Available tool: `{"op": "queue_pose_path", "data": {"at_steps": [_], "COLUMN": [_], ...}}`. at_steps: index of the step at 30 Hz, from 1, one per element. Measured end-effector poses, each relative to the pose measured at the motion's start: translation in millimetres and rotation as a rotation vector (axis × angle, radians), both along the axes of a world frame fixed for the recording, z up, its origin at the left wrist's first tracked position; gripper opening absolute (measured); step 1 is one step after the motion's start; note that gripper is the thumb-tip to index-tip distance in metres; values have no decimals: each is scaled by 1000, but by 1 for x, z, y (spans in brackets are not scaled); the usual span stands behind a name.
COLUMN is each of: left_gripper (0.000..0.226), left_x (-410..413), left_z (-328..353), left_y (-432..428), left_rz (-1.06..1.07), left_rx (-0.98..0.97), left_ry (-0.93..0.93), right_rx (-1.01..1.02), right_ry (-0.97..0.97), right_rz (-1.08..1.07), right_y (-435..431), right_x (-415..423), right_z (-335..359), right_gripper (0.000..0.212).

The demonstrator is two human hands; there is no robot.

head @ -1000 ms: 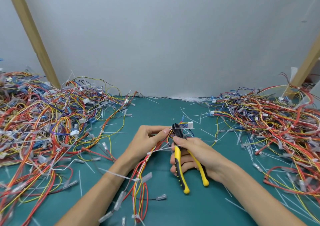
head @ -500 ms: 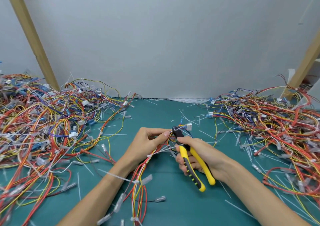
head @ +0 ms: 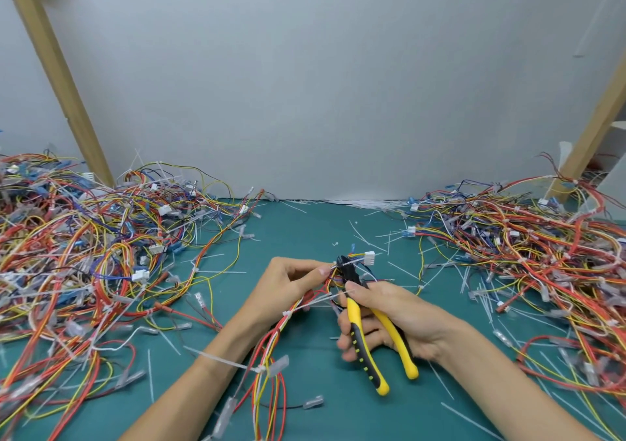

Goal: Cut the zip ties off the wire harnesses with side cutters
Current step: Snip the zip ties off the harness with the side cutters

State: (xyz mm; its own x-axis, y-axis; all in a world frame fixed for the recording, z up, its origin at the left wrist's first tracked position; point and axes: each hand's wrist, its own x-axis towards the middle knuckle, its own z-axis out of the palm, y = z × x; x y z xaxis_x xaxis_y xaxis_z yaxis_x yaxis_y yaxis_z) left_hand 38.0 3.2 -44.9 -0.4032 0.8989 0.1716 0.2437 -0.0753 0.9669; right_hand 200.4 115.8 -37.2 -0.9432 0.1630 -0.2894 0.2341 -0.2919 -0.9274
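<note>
Left fingers (head: 318,271) pinch the wire harness (head: 267,396) just left of the blades. Right hand (head: 396,312) is wrapped round the yellow handles of the side cutters (head: 354,315).

Change over the last second: handles swung from near-upright to slanting near-right; the head stayed on the same zip tie (head: 338,264), beside the white connector (head: 369,257). Can't tell if it's severed yet.

Two more ties wait lower down the harness (head: 286,313), (head: 261,369); the upper one's tail crosses the cutter pivot. Wires crowd the blades, so I'd judge a nick risk.

Offcuts (head: 364,234) litter the desk (head: 338,417). Harness piles left (head: 84,254) and right (head: 542,254).
</note>
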Motion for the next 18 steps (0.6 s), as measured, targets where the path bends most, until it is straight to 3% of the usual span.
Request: {"op": "queue_pose_path", "data": {"at_steps": [8, 18], "left_gripper": [24, 22], "left_x": [-4, -5], "left_z": [0, 2], "left_y": [0, -1], "left_rz": [-12, -16], "left_rx": [-22, -9], "left_ry": [-38, -54], "right_rx": [-4, -57], "right_ry": [-53, -98], "right_rz": [3, 44], "right_y": [-2, 3], "right_x": [-3, -3], "right_z": [4, 7], "right_gripper": [33, 48]}}
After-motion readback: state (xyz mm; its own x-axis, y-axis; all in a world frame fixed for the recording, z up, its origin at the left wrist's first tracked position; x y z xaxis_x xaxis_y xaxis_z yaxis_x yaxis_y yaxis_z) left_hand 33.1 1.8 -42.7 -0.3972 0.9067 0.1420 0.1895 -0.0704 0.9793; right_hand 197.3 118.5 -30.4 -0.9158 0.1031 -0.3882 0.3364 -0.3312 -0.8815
